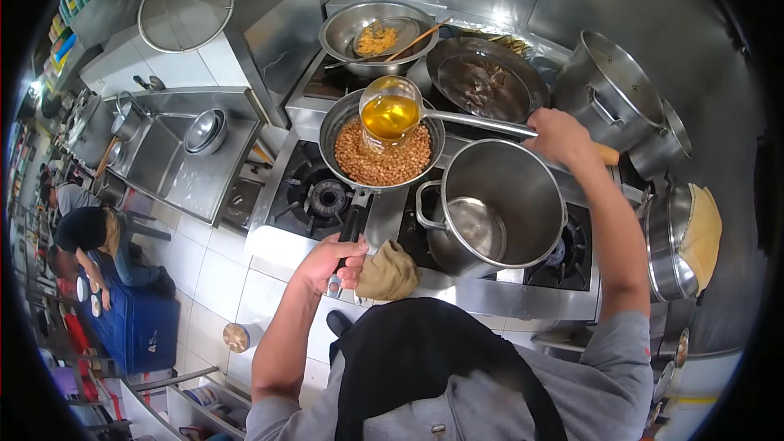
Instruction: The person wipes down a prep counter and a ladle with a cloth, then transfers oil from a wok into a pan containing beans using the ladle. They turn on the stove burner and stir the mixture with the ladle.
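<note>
My left hand (333, 261) is closed round the black handle of a frying pan (325, 126). Peanuts (367, 159) cover the bottom of the pan, which sits over the left part of the stove. In my right hand (561, 137) is the long metal handle of a ladle (482, 122), whose wooden end sticks out past my fist. The ladle's bowl hangs above the peanuts and holds clear yellow oil (390, 117). Right of the pan stands a tall steel stockpot (504, 167), with a little shine at its bottom. A brown cloth (389, 271) lies at the stove's front edge.
Behind the pan are a steel bowl (330, 33) with a strainer of yellow bits and a dark wok (531, 82). Large pots (608, 86) stand at the right. To the left are a sink (155, 165) and a seated person (86, 229) beside a blue box (151, 327).
</note>
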Demonstrator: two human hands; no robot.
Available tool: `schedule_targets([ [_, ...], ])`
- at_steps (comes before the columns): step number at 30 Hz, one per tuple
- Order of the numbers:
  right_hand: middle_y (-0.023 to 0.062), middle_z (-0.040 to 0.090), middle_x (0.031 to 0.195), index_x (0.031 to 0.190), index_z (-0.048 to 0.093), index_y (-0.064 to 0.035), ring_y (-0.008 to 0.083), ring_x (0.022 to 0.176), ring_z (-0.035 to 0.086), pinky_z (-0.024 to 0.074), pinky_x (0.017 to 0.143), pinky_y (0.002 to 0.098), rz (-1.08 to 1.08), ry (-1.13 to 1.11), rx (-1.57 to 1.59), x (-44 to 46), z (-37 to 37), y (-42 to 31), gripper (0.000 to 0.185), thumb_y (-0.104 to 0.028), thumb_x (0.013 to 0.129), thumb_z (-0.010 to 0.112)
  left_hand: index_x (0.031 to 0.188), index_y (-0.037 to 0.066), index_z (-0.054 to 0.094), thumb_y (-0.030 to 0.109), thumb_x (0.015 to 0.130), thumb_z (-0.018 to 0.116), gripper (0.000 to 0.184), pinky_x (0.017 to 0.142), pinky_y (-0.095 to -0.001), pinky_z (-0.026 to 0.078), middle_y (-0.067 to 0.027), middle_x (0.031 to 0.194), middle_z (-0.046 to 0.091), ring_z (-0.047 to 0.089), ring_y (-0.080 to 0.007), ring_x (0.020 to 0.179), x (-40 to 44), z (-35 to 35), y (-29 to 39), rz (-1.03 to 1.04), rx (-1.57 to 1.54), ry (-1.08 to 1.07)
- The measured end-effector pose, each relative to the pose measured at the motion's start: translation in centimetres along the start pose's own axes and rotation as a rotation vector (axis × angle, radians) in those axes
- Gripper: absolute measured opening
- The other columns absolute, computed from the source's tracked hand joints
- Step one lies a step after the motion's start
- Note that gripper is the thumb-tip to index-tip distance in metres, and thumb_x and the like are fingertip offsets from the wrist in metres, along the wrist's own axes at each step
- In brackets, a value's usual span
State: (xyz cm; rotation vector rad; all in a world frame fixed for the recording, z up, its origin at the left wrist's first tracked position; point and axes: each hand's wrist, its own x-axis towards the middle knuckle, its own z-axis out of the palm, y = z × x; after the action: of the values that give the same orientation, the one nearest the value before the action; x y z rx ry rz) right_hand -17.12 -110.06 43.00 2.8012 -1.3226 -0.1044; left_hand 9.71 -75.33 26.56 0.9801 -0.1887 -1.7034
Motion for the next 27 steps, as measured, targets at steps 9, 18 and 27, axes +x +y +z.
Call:
schedule_targets([
  [9, 0.0161, 0.074, 0.084, 0.095, 0.068, -0.0059, 0.0363, 0.083, 0.074, 0.0594, 0.076, 0.0474, -0.004, 0.297, -0.134, -2.7, 3.8, -1.5, 0.020, -0.021, 0.085, 0.076, 0.097, 0.009, 0.055, 0.012, 0.097, 0.068, 0.013, 0.036, -0.0266, 0.032, 0.0021, 0.062, 0.047, 0.043, -0.0072, 0.041, -0.9, -0.6, 0.2, 0.002, -0.015, -0.007],
  [18, 0.0217, 0.073, 0.086, 0.089, 0.073, -0.0007, 0.0349, 0.077, 0.073, 0.0559, 0.070, 0.0460, 0.006, -0.058, 0.177, 0.3, 1.3, 2.9, 0.023, -0.020, 0.076, 0.076, 0.097, 0.010, 0.054, 0.012, 0.095, 0.070, 0.016, 0.036, -0.0269, 0.031, 0.0022, 0.061, 0.046, 0.041, -0.0071, 0.040, -0.8, -0.2, 0.3, -0.014, 0.043, -0.002],
  [27, 0.0187, 0.075, 0.098, 0.103, 0.076, -0.0053, 0.0347, 0.091, 0.074, 0.0583, 0.083, 0.0472, 0.299, 0.130, -0.018, 3.0, -1.3, 9.9, 0.031, -0.024, 0.079, 0.078, 0.093, 0.012, 0.052, 0.010, 0.094, 0.068, 0.016, 0.041, -0.0292, 0.036, 0.0001, 0.064, 0.049, 0.042, -0.0089, 0.044, 0.4, -0.2, 0.3, -0.073, 0.055, -0.031],
])
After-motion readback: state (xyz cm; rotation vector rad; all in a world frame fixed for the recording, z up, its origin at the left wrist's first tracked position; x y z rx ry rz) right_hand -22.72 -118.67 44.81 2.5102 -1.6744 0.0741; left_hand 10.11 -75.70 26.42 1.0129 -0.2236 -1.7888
